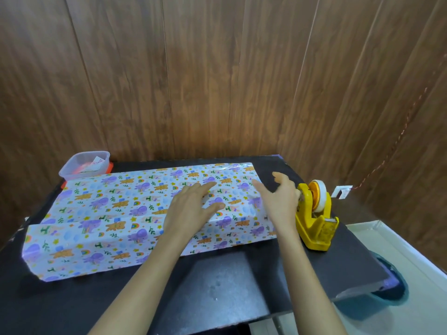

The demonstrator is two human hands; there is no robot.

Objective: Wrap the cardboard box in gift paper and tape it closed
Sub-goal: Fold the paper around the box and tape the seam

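On the black table [217, 286], your cartoon-print gift paper [116, 209] already covers the hidden cardboard box, your left hand [191, 209] pressing the overlap flat, your right hand [278, 201] spread, gripping nothing, at the yellow tape dispenser [314, 218]; taping and end folds seemingly remain.

Glossy printed gift paper [116, 213] on a matt black table [217, 298], yellow plastic tape dispenser [314, 218], wood-grain wall panels [193, 81].
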